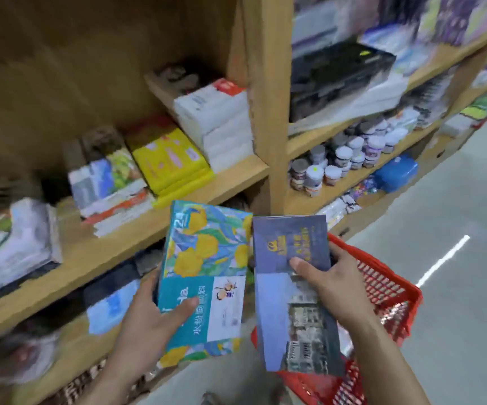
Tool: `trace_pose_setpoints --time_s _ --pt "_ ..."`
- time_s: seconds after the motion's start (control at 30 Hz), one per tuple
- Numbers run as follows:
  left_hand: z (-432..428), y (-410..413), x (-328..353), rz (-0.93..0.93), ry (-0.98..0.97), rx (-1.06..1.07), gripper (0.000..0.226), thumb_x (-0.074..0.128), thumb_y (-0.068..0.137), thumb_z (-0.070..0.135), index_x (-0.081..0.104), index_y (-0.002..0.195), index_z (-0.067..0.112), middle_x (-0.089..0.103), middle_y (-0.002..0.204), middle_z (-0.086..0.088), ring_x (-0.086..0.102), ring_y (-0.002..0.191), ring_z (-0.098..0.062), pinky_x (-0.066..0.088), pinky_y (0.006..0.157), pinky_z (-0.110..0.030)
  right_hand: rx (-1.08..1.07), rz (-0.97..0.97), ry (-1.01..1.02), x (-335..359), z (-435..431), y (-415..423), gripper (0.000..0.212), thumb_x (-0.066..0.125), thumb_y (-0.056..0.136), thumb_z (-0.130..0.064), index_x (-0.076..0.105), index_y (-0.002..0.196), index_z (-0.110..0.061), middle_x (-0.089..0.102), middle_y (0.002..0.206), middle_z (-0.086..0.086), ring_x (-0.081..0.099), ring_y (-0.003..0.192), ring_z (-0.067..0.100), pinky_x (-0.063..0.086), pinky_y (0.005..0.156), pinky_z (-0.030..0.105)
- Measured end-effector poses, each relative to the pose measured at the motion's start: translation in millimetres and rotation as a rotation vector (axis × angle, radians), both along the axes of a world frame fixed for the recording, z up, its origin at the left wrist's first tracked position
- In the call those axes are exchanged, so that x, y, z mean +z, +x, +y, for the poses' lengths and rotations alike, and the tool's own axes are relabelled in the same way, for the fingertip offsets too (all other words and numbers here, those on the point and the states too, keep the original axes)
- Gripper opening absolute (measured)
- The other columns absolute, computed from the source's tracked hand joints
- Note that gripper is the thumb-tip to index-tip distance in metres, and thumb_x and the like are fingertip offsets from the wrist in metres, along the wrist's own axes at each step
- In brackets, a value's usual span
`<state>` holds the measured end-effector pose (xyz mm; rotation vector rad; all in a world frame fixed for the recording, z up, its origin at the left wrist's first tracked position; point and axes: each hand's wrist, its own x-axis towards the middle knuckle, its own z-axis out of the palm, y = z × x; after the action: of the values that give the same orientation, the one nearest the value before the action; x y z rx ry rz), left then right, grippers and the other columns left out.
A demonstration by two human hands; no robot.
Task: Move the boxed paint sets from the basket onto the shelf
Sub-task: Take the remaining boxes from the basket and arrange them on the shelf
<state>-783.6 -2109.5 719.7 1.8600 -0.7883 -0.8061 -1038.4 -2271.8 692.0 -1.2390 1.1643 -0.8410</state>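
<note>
Much of the wooden shelf (230,182) across the upper left of the frame is motion-blurred, so the stacked boxes on it, including a yellow box (167,159), are hard to read. At lower right, the red basket (388,290) is largely covered; its contents cannot be made out. Above it, the right hand (333,283) grips a dark blue paint set (292,293), thumb on its face. Just beside, at lower centre, the left hand (151,320) clasps a teal lemon-patterned paint set (204,276).
</note>
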Motion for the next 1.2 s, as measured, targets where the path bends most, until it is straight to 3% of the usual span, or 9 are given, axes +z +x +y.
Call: trace_pose_setpoints --time_s 0.23,0.37,0.47,0.63,0.73,0.87,1.03,1.13,1.2 --pt "114 68 54 0.049 -0.180 0.361 0.058 0.092 0.055 0.026 0.067 0.107 0.033 0.079 0.098 0.001 0.077 0.078 -0.015 0.057 0.056 -0.022 0.279 -0.051 -0.126 64 29 117 0.026 0.087 0.079 -0.013 0.075 0.101 -0.019 0.082 0.088 -0.007 0.078 0.079 0.011 0.059 0.062 0.023" --pt "162 109 77 0.083 -0.265 0.504 0.054 0.087 0.049 0.039 0.066 0.099 0.043 0.079 0.094 0.009 0.077 0.076 -0.015 0.058 0.053 -0.024 0.367 -0.079 -0.149 84 58 174 0.023 0.088 0.077 -0.016 0.078 0.098 -0.018 0.083 0.087 -0.006 0.079 0.077 0.011 0.054 0.060 0.019" --pt "195 142 89 0.058 -0.319 0.586 0.054 0.085 0.056 0.035 0.065 0.105 0.031 0.078 0.096 0.007 0.077 0.077 -0.016 0.058 0.053 -0.024 0.416 -0.101 -0.156 95 80 210 0.020 0.089 0.077 -0.018 0.080 0.094 -0.023 0.083 0.087 -0.004 0.079 0.076 0.012 0.054 0.057 0.015" --pt "242 201 99 0.001 -0.349 0.631 0.040 0.081 0.077 0.020 0.063 0.113 0.019 0.078 0.093 0.001 0.076 0.075 -0.009 0.055 0.054 -0.018 0.439 -0.142 -0.143 121 113 268 0.024 0.090 0.071 -0.030 0.080 0.093 -0.034 0.083 0.089 -0.002 0.081 0.078 0.021 0.059 0.057 0.024" --pt "273 231 94 -0.042 -0.348 0.656 0.029 0.076 0.085 0.008 0.064 0.110 0.018 0.077 0.095 0.006 0.074 0.073 -0.002 0.054 0.058 -0.015 0.436 -0.152 -0.126 134 131 309 0.032 0.090 0.061 -0.040 0.081 0.090 -0.030 0.083 0.091 -0.001 0.080 0.082 0.024 0.062 0.073 0.038" --pt "317 246 86 -0.005 -0.332 0.710 0.039 0.076 0.085 0.009 0.059 0.120 0.012 0.074 0.109 -0.007 0.075 0.082 -0.013 0.055 0.062 -0.022 0.501 -0.147 -0.145 156 162 374 0.043 0.090 0.060 -0.044 0.079 0.095 -0.021 0.083 0.091 -0.003 0.080 0.083 0.022 0.062 0.085 0.049" --pt "364 244 73 0.036 -0.311 0.722 0.034 0.076 0.084 0.005 0.062 0.112 0.019 0.078 0.092 0.003 0.075 0.074 -0.010 0.054 0.052 -0.018 0.590 -0.102 -0.160 170 198 469 0.024 0.090 0.076 -0.030 0.077 0.089 -0.014 0.083 0.090 0.005 0.080 0.081 0.028 0.063 0.083 0.055" --pt "382 241 67 0.078 -0.309 0.755 0.034 0.077 0.084 0.007 0.062 0.110 0.023 0.077 0.093 0.007 0.076 0.077 -0.012 0.056 0.052 -0.020 0.638 -0.005 -0.119 166 211 516 0.040 0.090 0.075 -0.036 0.064 0.072 -0.006 0.078 0.090 0.023 0.077 0.086 0.042 0.063 0.081 0.055" --pt "390 240 60 0.069 -0.294 0.789 0.034 0.079 0.083 0.008 0.062 0.108 0.024 0.076 0.090 0.004 0.074 0.074 -0.009 0.054 0.050 -0.018 0.668 0.051 -0.073 158 215 541 0.039 0.091 0.073 -0.035 0.064 0.064 -0.009 0.078 0.075 0.014 0.077 0.074 0.036 0.063 0.072 0.047"
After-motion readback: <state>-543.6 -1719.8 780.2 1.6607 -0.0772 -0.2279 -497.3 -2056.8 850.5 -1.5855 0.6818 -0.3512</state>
